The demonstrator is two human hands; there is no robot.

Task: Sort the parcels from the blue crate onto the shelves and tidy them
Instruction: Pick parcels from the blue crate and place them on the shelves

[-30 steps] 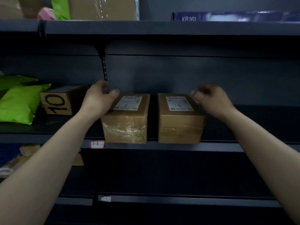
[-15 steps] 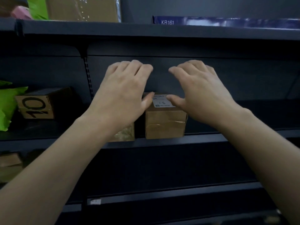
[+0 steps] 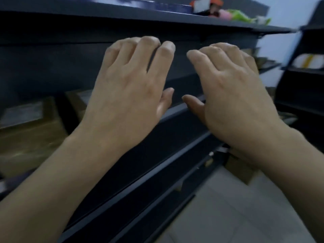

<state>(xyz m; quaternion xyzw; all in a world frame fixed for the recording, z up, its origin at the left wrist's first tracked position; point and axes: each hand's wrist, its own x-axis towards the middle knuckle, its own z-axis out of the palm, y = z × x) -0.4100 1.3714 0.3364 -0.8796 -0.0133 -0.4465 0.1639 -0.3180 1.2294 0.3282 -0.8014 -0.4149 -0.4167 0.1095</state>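
feed: pretty tilted and smeary on my end, so the small stuff is hard to call.
left hand [image 3: 128,88]: up in front of the middle shelf [image 3: 177,111], back of the hand toward my camera. Fingers loosely bent, nothing in it, and as far as I can see it touches nothing.
right hand [image 3: 233,95]: just beside the left one, level with it in front of the middle shelf. The thumbs point at each other with a gap between. Also empty, fingers relaxed and a bit curled.
parcels [image 3: 26,137]: brown cardboard boxes sitting on the middle shelf, off to the left of my left wrist. The nearer one has a pale label on top, too blurred to read.
second parcel [image 3: 77,100]: peeks out from behind the left hand on the middle shelf. Can't tell if it touches the first one.
top shelf [image 3: 122,16]: one level above the middle shelf. A blue box [image 3: 149,5] lies flat on it, and there's a heap of soft colourful stuff [image 3: 245,16] (green, pink, orange) toward its right end.
cardboard box [image 3: 240,170]: well below the middle shelf at floor level, partly hidden by my right forearm.
floor [image 3: 228,216]: pale grey, below the middle shelf.
second rack [image 3: 298,95]: dark, past the right end of the middle shelf, with a white pack [image 3: 308,60] with a yellow stripe on it.
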